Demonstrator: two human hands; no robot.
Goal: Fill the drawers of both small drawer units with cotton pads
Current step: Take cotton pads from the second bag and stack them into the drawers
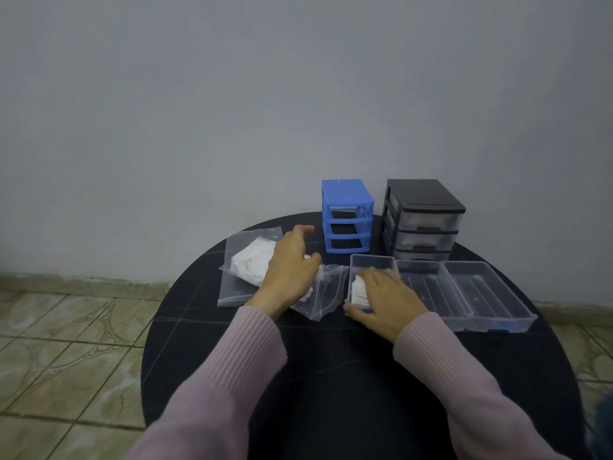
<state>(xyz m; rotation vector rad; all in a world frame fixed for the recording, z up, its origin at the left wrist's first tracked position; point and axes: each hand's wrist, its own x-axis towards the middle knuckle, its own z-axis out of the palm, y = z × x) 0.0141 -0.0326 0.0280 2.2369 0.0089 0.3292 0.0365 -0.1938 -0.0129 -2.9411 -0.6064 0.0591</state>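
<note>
Nearest to me are my two pink ribbed sleeves [242, 370], reaching out over the round black table [331, 376]. I can read no brand, label or writing on anything here.

My right hand [386, 302] lies palm down over the near end of a small clear drawer [373, 263] that sits out on the table. The fingers are spread and nearly straight, pressing on a white stack of cotton pads [359, 288] inside it; the thumb rests at the drawer's near edge. My left hand [290, 270] rests on a clear plastic bag [247, 260], fingers loosely apart and gripping nothing. I cannot tell whether it touches the pads beneath. That bag holds a heap of soft white pads, crumpled together. A second clear bag [326, 290] lies just beside it, between my hands.

To the right of the small drawer, two more clear drawers [464, 293] lie side by side, touching, with ribbed bottoms.

Farther back stand the two units. The blue drawer unit [346, 215] is a frame with three open slots, dark inside. Near it on the right, the larger black drawer unit [424, 220] has its translucent drawers in place.
</note>
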